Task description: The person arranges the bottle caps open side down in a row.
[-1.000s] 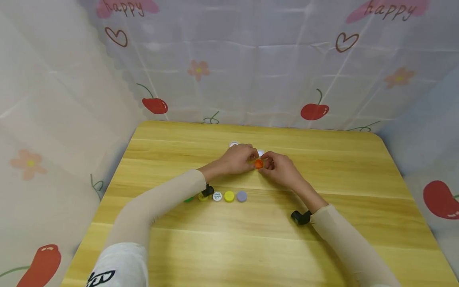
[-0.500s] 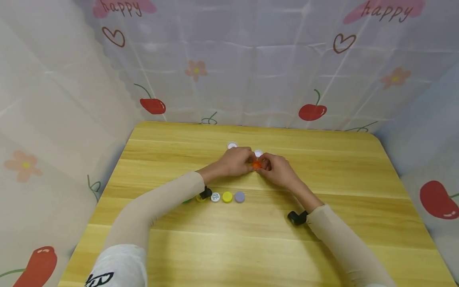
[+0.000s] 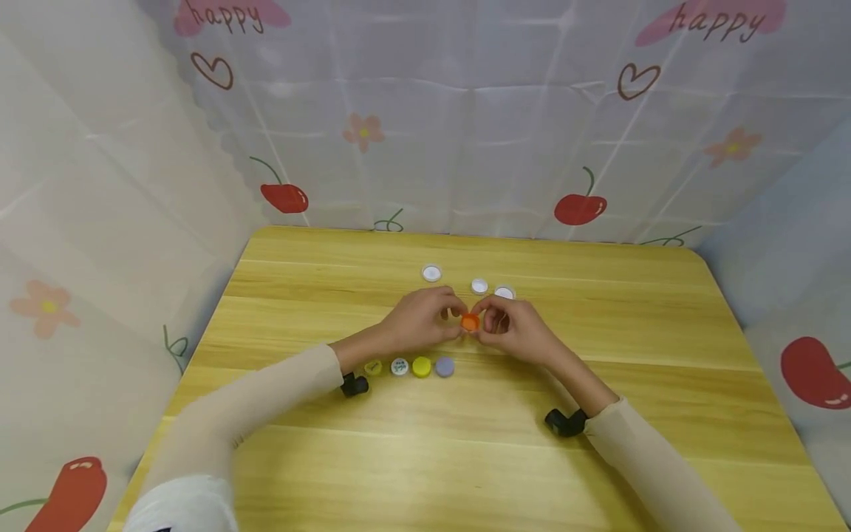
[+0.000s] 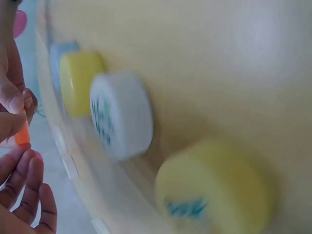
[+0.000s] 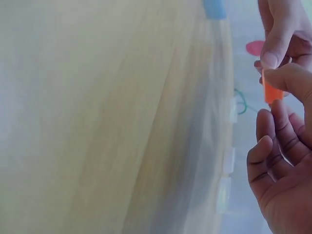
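Note:
Both hands meet over the middle of the table around an orange bottle cap, its hollow side showing in the head view. My left hand pinches its left edge between thumb and fingers. On the opposite edge, my right hand pinches it too. Seen from the right wrist, the orange cap is side-on, raised between the fingertips of the two hands. Just beyond the hands lie white caps: one at the left, one in the middle, and a third behind the right fingers.
Nearer me a row of caps lies on the wooden table: purple, yellow, white with writing, and yellow with writing beside the left wrist. A black wrist camera hangs under each forearm. Printed curtains surround the table.
Both hands have drawn the orange cap toward me and slightly left. The white caps at the back show more fully, while the left forearm now covers the green cap at the row's end.

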Demonstrator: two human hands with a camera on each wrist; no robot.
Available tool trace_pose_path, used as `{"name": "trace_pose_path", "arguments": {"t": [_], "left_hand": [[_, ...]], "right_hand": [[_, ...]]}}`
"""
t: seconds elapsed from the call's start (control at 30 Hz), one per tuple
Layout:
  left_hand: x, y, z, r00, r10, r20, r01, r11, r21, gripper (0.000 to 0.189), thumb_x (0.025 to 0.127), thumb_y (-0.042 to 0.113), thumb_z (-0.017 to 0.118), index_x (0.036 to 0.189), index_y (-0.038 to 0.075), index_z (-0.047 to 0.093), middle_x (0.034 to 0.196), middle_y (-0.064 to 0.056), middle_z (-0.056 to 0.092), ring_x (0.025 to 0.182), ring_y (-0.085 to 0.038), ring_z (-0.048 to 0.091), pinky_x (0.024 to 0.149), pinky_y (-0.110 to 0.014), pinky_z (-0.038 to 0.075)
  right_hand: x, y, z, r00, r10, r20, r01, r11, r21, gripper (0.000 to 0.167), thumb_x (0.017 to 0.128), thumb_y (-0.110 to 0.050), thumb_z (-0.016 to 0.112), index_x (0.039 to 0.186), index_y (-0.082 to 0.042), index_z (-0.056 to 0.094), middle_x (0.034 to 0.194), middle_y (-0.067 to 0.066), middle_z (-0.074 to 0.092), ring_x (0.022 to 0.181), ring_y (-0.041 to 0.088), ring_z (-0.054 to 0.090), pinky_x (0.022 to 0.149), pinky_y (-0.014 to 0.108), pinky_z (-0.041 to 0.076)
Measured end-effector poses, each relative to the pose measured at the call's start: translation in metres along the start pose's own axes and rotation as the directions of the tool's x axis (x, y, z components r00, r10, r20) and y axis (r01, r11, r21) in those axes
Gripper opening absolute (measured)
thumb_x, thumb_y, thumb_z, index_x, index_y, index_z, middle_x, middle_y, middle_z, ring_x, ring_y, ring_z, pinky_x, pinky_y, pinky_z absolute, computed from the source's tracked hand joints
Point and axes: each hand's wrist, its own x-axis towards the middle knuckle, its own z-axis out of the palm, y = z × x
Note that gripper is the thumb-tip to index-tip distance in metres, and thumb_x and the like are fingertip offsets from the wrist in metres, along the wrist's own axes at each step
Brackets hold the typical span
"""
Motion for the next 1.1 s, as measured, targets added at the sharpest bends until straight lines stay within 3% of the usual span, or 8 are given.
{"name": "trace_pose_path", "arguments": {"t": [0.33,0.53,0.63,0.7,0.83,1.0,1.1], "left_hand": [[-0.037,0.013,0.004,0.99,0.089,-0.106,-0.1,0.989,-0.11,0.025,0.095,0.027,0.081,0.118,0.02,0.079,0.109,0.006,0.073,0.094,-0.009,0.066,0.08,-0.025,0.055],[-0.045,0.015,0.009,0.991,0.088,-0.101,-0.101,0.986,-0.135,0.024,0.095,0.026,0.084,0.118,0.019,0.079,0.11,0.003,0.074,0.093,-0.01,0.067,0.08,-0.025,0.056],[-0.046,0.013,0.009,0.997,0.051,-0.063,-0.065,0.969,-0.239,0.025,0.096,0.028,0.084,0.119,0.021,0.078,0.11,0.003,0.073,0.092,-0.011,0.067,0.079,-0.025,0.057],[-0.046,0.011,0.006,1.0,0.014,-0.023,-0.021,0.938,-0.347,0.024,0.097,0.029,0.083,0.119,0.022,0.078,0.108,0.004,0.074,0.089,-0.012,0.066,0.078,-0.025,0.057],[-0.042,0.006,-0.001,0.994,-0.057,0.091,0.097,0.838,-0.537,0.018,0.101,0.03,0.078,0.117,0.022,0.08,0.104,0.002,0.078,0.08,-0.016,0.065,0.071,-0.025,0.053],[-0.038,0.004,-0.006,0.962,-0.123,0.246,0.257,0.722,-0.643,0.021,0.103,0.029,0.074,0.114,0.013,0.081,0.103,-0.002,0.081,0.085,-0.017,0.065,0.077,-0.026,0.054],[-0.038,0.004,-0.007,0.942,-0.16,0.295,0.324,0.664,-0.674,0.022,0.102,0.029,0.074,0.112,0.011,0.081,0.099,0.002,0.078,0.082,-0.014,0.058,0.076,-0.026,0.05]], "right_hand": [[-0.024,-0.011,0.011,0.996,-0.09,-0.023,0.093,0.985,0.144,0.032,0.088,-0.01,0.087,0.113,-0.023,0.072,0.078,0.002,0.062,0.073,0.021,0.059,0.068,0.032,0.049],[-0.032,-0.011,0.017,0.996,-0.086,-0.014,0.087,0.984,0.157,0.031,0.089,-0.012,0.088,0.113,-0.023,0.072,0.076,0.001,0.062,0.073,0.02,0.059,0.068,0.03,0.049],[-0.033,-0.011,0.018,0.995,-0.103,-0.018,0.104,0.983,0.149,0.031,0.089,-0.013,0.088,0.114,-0.023,0.072,0.076,-0.001,0.061,0.072,0.018,0.058,0.067,0.028,0.049],[-0.033,-0.012,0.018,0.992,-0.122,-0.028,0.125,0.982,0.142,0.031,0.089,-0.012,0.088,0.114,-0.022,0.073,0.075,-0.001,0.061,0.072,0.017,0.058,0.068,0.028,0.05],[-0.032,-0.015,0.015,0.984,-0.168,-0.057,0.175,0.976,0.129,0.034,0.087,-0.008,0.088,0.114,-0.022,0.073,0.076,-0.002,0.062,0.074,0.015,0.058,0.07,0.029,0.051],[-0.032,-0.019,0.014,0.973,-0.222,-0.058,0.228,0.967,0.112,0.038,0.084,-0.004,0.089,0.114,-0.023,0.074,0.076,-0.006,0.061,0.074,0.013,0.058,0.069,0.029,0.051],[-0.031,-0.021,0.013,0.969,-0.243,-0.052,0.247,0.964,0.095,0.04,0.084,-0.004,0.089,0.115,-0.024,0.073,0.076,-0.005,0.061,0.075,0.014,0.058,0.07,0.032,0.051]]}}
